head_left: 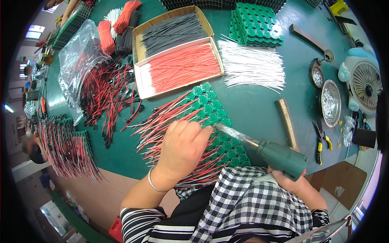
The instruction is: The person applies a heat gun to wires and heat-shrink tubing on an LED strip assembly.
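Note:
My right hand point(285, 180) grips the green handle of a soldering iron point(279, 157), partly hidden behind it. The iron's metal tip reaches left to a panel of round green circuit boards point(225, 117) on the table. Beside that tip my left hand point(184, 141) is closed, thumb and forefinger pinched over the panel; whatever is between them is too small to make out. Many red, white and black wires point(156, 123) stick out from the panel's left part, under and around my left hand. Several boards on its right side show no wires.
Behind the panel lie boxes of red wires point(184, 65) and black wires point(174, 32), a white wire pile point(253, 65) and stacked green panels point(257, 24). Right are a wooden bar point(287, 123), metal dish point(331, 103), pliers point(319, 143) and fan point(364, 83). A wired panel point(69, 148) stands left.

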### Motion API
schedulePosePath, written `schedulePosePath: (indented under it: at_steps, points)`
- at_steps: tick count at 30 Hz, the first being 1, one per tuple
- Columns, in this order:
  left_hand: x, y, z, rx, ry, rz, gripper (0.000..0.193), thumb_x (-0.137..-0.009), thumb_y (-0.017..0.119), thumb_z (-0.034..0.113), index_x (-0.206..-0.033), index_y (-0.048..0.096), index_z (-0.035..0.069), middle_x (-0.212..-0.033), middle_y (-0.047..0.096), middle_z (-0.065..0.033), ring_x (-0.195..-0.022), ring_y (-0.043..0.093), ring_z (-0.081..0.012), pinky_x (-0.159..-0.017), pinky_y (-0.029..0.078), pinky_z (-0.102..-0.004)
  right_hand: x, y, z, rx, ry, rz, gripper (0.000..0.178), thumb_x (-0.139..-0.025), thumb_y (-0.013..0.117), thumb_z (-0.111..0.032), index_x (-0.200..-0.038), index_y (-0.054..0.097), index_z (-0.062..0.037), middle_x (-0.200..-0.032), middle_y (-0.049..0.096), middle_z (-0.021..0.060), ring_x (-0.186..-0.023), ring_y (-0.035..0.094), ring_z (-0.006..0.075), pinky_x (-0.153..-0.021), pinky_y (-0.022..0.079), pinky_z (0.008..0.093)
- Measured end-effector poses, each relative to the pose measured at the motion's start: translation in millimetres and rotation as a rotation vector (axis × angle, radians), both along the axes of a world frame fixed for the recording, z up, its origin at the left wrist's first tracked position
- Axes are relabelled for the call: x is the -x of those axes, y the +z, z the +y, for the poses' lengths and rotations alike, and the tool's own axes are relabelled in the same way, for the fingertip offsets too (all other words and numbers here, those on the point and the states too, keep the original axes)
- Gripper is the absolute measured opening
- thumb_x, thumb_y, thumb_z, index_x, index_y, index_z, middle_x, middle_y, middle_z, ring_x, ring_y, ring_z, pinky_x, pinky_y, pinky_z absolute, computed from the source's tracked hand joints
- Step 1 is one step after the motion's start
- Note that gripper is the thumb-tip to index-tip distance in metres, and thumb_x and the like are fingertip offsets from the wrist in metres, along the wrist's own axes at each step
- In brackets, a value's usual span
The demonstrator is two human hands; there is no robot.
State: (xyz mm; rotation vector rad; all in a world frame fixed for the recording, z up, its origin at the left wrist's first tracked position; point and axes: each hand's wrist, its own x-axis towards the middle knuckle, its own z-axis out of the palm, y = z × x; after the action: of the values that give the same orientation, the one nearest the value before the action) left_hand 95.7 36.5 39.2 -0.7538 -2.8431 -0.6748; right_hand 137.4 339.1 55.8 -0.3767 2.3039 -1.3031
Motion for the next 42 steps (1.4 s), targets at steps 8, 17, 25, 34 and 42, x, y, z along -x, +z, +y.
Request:
schedulePosePath:
  at_steps: [8, 17, 25, 34, 42]
  points:
    - [1.5, 2.8, 2.0, 0.031, -0.005, -0.020, 0.019, -0.072, 0.068, 0.003, -0.090, 0.067, 0.006, -0.074, 0.050, -0.0039, -0.070, 0.051, -0.0212, -0.064, 0.039, -0.0351, 10.1, -3.0, -5.1, 0.058, 0.104, 0.337, 0.021, -0.081, 0.052, -0.008, -0.097, 0.063, -0.0028, -0.068, 0.062, 0.0057, -0.061, 0.060, 0.0207, -0.062, 0.048, 0.0350]
    - [2.9, 5.5, 4.6, 0.062, -0.016, 0.002, 0.016, -0.072, 0.068, 0.003, -0.088, 0.066, 0.006, -0.074, 0.051, -0.0034, -0.069, 0.051, -0.0208, -0.063, 0.039, -0.0352, -9.5, 0.1, -0.8, 0.269, -0.209, -0.065, 0.024, -0.080, 0.053, 0.002, -0.103, 0.062, 0.0023, -0.084, 0.065, 0.0098, -0.072, 0.066, 0.0179, -0.067, 0.053, 0.0318]
    - [-9.6, 14.3, 6.7, 0.083, 0.024, 0.042, 0.021, -0.070, 0.067, 0.002, -0.090, 0.067, 0.007, -0.073, 0.052, -0.0025, -0.068, 0.051, -0.0203, -0.061, 0.039, -0.0350, -24.2, -10.5, 5.9, 0.305, -0.199, -0.039, 0.028, -0.079, 0.055, 0.001, -0.106, 0.061, 0.0023, -0.084, 0.065, 0.0099, -0.073, 0.065, 0.0193, -0.069, 0.053, 0.0324]
    - [-15.5, 3.8, 7.6, 0.020, -0.004, 0.013, 0.022, -0.070, 0.066, 0.000, -0.091, 0.068, 0.006, -0.070, 0.051, -0.0031, -0.066, 0.052, -0.0203, -0.062, 0.040, -0.0346, -17.2, 0.9, -2.1, 0.059, -0.043, -0.026, 0.031, -0.070, 0.066, -0.003, -0.101, 0.067, -0.0056, -0.104, 0.066, 0.0115, -0.097, 0.060, 0.0328, -0.088, 0.046, 0.0411]
    - [-13.6, 2.3, 11.2, 0.045, -0.020, -0.015, 0.021, -0.070, 0.066, 0.000, -0.090, 0.068, 0.005, -0.072, 0.051, -0.0035, -0.069, 0.052, -0.0203, -0.064, 0.041, -0.0344, -17.7, 1.7, -1.6, -0.031, 0.009, 0.071, 0.034, -0.069, 0.067, -0.003, -0.103, 0.067, -0.0048, -0.106, 0.066, 0.0123, -0.101, 0.059, 0.0331, -0.090, 0.045, 0.0413]
